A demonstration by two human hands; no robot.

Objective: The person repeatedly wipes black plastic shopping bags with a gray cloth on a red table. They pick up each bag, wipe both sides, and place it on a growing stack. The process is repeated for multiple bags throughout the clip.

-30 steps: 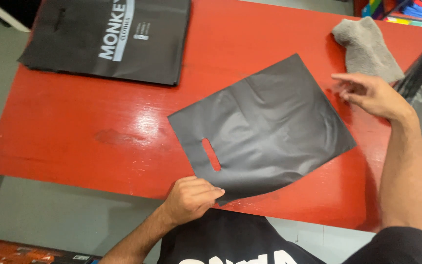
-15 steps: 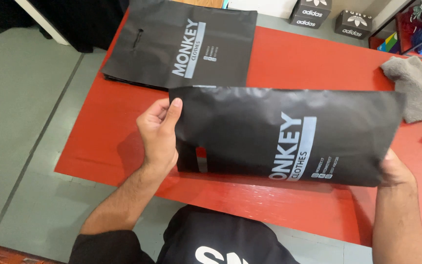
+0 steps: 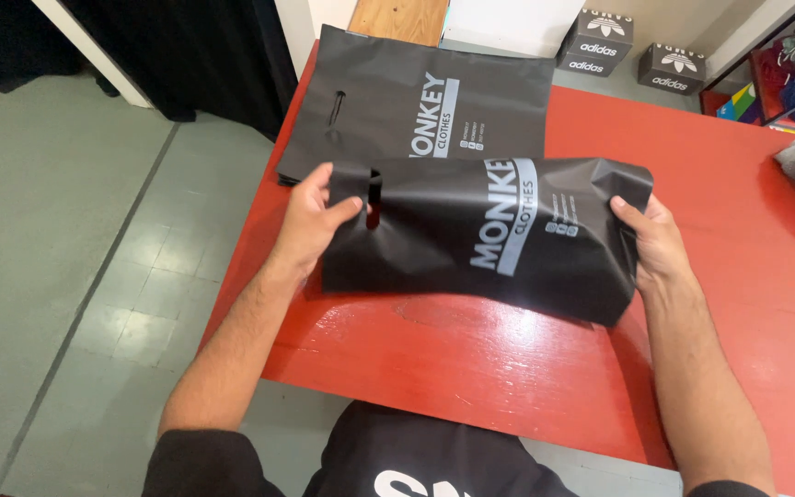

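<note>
so the black plastic bag (image 3: 480, 235) is held just over the red desk (image 3: 526, 368), long axis running left-right, left hand (image 3: 310, 221) pinching the handle-slot end and right hand (image 3: 652, 241) gripping the other end.

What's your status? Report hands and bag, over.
Left hand grips black bag at handle end. Right hand holds other end. Bag stack behind, apart.

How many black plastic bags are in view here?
2 plainly visible: one black bag held between the left hand and right hand, one flat bag behind on the red table; more may lie stacked beneath it.
</note>
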